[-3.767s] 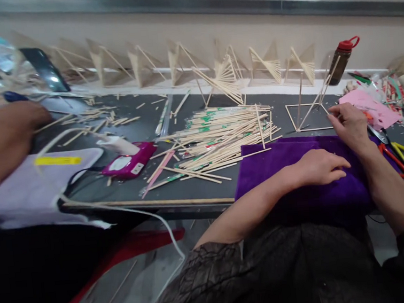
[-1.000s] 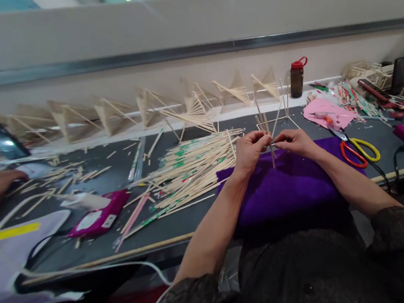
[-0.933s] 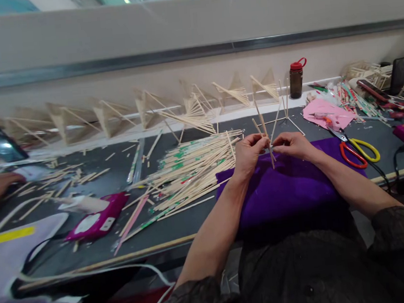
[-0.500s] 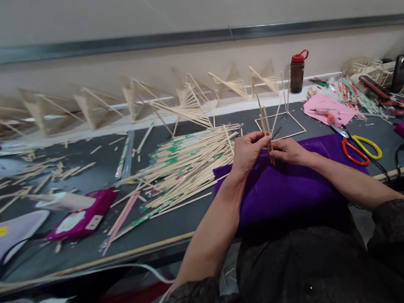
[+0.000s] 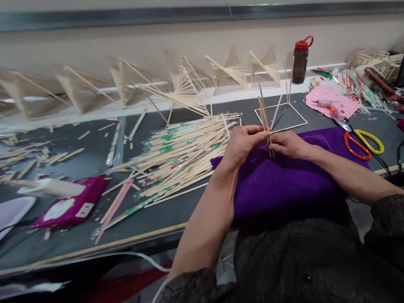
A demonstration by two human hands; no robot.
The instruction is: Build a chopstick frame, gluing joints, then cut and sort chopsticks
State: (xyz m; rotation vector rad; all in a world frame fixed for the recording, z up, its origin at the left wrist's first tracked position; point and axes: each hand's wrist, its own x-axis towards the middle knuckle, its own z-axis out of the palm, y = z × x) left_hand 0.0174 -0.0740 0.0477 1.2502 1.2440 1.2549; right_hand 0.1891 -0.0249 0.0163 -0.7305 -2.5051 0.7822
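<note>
Several thin wooden sticks [image 5: 262, 111] stand nearly upright in a small bunch between my two hands. My left hand [image 5: 245, 142] pinches them from the left, and my right hand [image 5: 286, 144] pinches their lower ends from the right. Both hands are above a purple cloth [image 5: 271, 183] that lies over the table's front edge. Just behind the hands, a stick frame [image 5: 298, 114] with a flat outline and upright sticks stands on the dark table. Left of my left hand lies a large pile of loose sticks [image 5: 188, 152], some in green-printed wrappers.
Finished stick structures [image 5: 178, 90] line the wall. A brown bottle [image 5: 300, 62] with a red lid stands behind. Scissors [image 5: 358, 142] lie right of the cloth, near pink paper [image 5: 330, 101]. A magenta power strip [image 5: 72, 200] and cut stick pieces [image 5: 36, 156] are at left.
The view has tilted down slightly and shifted, so the scene sits higher. My hands keep their pinch on the stick bunch, with little movement against the table.
</note>
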